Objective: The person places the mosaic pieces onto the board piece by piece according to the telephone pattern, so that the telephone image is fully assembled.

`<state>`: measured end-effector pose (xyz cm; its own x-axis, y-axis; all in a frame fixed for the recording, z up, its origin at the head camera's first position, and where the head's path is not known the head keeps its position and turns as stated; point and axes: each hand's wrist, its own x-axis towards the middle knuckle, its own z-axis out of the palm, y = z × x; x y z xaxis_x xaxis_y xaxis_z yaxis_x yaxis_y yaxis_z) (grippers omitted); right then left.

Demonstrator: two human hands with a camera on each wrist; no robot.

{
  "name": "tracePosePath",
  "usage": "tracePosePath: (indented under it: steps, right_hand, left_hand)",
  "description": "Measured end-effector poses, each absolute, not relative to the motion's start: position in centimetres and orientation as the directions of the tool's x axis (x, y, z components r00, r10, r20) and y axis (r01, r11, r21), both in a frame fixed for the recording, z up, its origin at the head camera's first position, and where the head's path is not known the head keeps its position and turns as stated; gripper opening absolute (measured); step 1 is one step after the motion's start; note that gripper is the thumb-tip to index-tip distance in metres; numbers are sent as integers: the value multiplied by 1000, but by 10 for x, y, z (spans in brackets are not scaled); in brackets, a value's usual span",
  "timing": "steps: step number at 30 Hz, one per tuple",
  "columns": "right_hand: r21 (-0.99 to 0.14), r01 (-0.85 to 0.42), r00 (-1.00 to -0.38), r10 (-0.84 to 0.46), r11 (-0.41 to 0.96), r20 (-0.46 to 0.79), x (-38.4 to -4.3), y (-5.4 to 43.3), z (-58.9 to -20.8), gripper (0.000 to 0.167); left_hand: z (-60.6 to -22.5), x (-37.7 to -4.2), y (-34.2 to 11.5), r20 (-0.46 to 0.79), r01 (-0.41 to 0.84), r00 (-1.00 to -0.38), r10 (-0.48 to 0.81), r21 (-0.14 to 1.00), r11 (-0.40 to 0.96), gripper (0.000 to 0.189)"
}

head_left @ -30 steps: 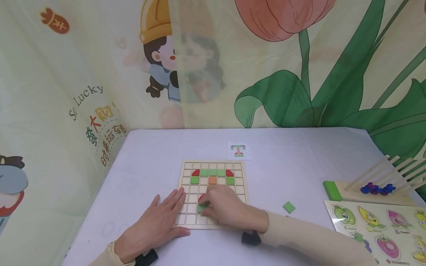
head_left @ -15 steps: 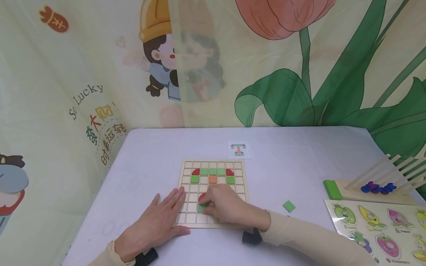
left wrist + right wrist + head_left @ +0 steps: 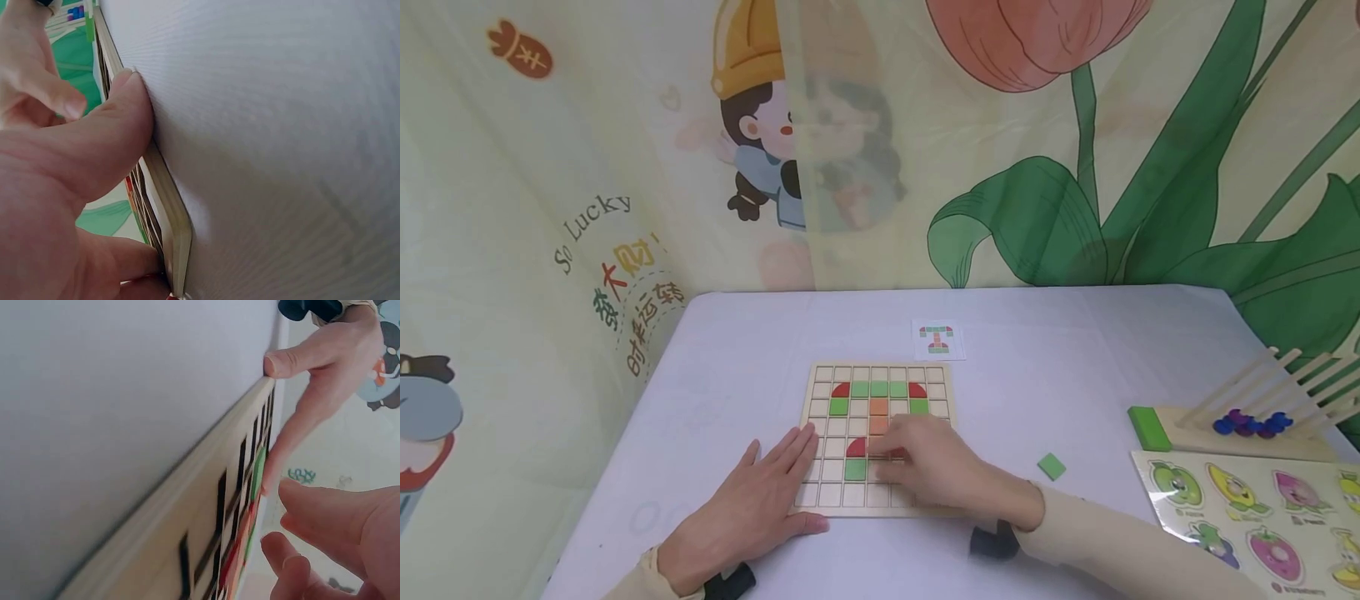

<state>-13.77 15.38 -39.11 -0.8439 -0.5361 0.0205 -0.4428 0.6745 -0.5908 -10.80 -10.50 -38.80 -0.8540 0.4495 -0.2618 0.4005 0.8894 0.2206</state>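
The wooden grid board (image 3: 844, 496) lies on the table. My left hand (image 3: 739, 510) rests at its left edge with extended fingers, and in the left wrist view the thumb (image 3: 128, 106) lies along the board's front edge. Over the lower middle of the grid hovers my right hand (image 3: 943, 462), thumb and fingers apart in the right wrist view, nothing seen between them. Left of its fingertips sits a green square tile (image 3: 855, 470) below a red quarter-round tile (image 3: 856, 448). Orange tiles (image 3: 878, 407) run down the middle column, partly hidden by the right hand, under a green tile row (image 3: 880, 389).
A pattern card (image 3: 937, 340) lies behind the board. To the right is a loose green tile (image 3: 1052, 467). Farther right stand a wooden peg rack (image 3: 1195, 429) with blue and purple beads and a fruit picture board (image 3: 1247, 500).
My right hand has let go of the green tile and shifted right, uncovering that tile, the red one above and another orange tile. My left hand has stayed in place.
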Motion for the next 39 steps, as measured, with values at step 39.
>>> tracePosePath:
  steps: [39]
  right_hand:
    - [-373, -199, -972, -232, 906, -45, -64, 292, -397, 26]
  left_hand:
    - [-388, -107, -105, -260, 400, -854, 451, 228, 888, 104]
